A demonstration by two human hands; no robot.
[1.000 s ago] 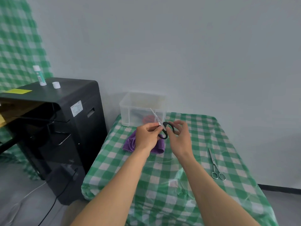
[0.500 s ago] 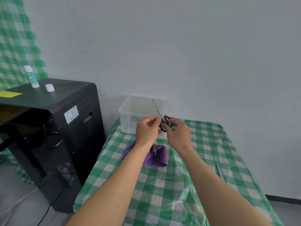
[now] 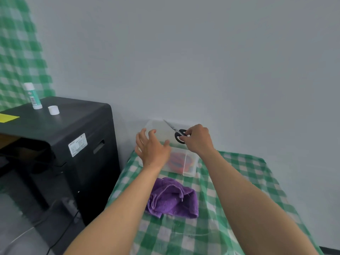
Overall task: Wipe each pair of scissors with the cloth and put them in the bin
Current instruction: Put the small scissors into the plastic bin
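Note:
My right hand [image 3: 197,139] pinches the black handles of a pair of scissors [image 3: 175,131], held above the clear plastic bin [image 3: 188,171] with the blades pointing up and left. My left hand [image 3: 151,149] hovers over the bin's left side, fingers spread and empty. Red-handled scissors [image 3: 177,160] lie inside the bin. The purple cloth [image 3: 173,198] lies crumpled on the green checked table [image 3: 230,181], in front of the bin and between my forearms.
A black cabinet [image 3: 60,144] stands close to the table's left edge, with a glue stick [image 3: 33,96], a white cap [image 3: 53,110] and a yellow note [image 3: 7,118] on top. A grey wall runs right behind the bin. A cable trails on the floor at lower left.
My left hand has let go of the scissors and spread open. My right hand has carried the scissors forward over the bin. The view has shifted, and the steel scissors at right are out of frame.

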